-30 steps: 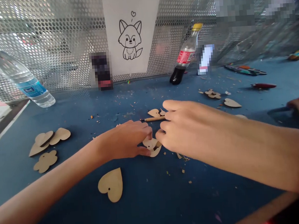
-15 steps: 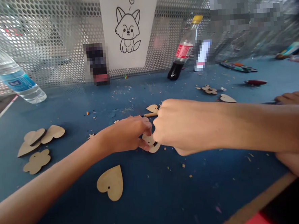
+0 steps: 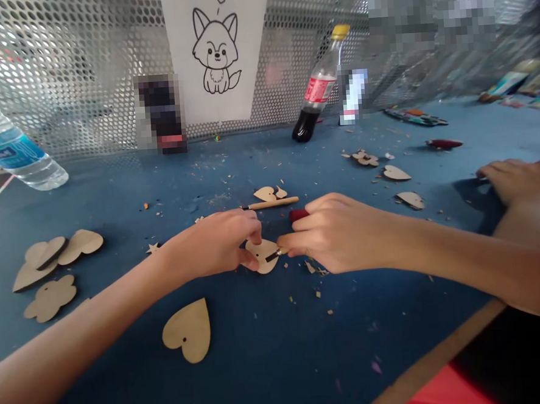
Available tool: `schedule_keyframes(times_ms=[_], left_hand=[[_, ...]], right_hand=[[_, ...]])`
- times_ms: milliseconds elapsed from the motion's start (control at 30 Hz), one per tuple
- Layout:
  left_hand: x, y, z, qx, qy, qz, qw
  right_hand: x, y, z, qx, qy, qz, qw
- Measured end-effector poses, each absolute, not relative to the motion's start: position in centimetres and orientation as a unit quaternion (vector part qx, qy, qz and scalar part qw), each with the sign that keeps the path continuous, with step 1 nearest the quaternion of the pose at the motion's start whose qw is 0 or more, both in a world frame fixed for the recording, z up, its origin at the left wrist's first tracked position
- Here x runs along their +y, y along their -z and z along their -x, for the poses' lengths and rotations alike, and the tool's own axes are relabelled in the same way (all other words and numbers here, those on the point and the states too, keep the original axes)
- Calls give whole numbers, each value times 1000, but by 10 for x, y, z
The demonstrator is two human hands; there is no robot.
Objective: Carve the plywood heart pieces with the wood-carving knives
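A small wooden heart [image 3: 264, 249] with a hole in it lies on the blue table. Its left edge is pinched by the thumb and bent fingers of my left hand [image 3: 222, 241]. My right hand [image 3: 333, 231] is closed around a carving tool with a dark red handle [image 3: 298, 215]. Its dark, narrow tip meets the face of the heart. Just beyond lies a pencil-like wooden stick [image 3: 274, 203] with a dark end, beside another wooden heart [image 3: 265, 194]. Nearer to me rests a larger wooden heart [image 3: 189, 332].
Stacked wooden hearts [image 3: 80, 245] and a flower-shaped piece [image 3: 51, 297] lie at left. A water bottle [image 3: 20, 156] and a cola bottle [image 3: 314, 102] lean against the mesh, near a fox drawing [image 3: 217, 53]. Another person's hand [image 3: 520, 177] rests at right. Wood chips are scattered about.
My right hand has lowered and turned, so the tool's red handle and tip now show. My left hand still holds the heart. The view has shifted slightly right.
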State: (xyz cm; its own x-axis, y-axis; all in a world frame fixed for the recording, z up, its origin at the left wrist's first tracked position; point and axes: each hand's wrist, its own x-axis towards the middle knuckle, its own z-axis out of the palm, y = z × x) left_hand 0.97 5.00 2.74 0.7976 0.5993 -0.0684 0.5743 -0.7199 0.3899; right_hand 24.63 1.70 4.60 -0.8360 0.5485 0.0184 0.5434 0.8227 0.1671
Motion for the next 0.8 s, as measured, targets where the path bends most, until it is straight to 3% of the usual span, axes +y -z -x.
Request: schedule_keyframes(times_ms=[267, 633, 800], left_hand=[[45, -35, -11, 323, -6, -929, 181], [41, -38, -10, 332, 13, -928, 171], [44, -37, -12, 324, -5, -923, 208]], right_hand=[[8, -33, -250, 950, -87, -299, 29], [12, -75, -209, 936, -130, -288, 159], [15, -72, -189, 962, -123, -230, 81]])
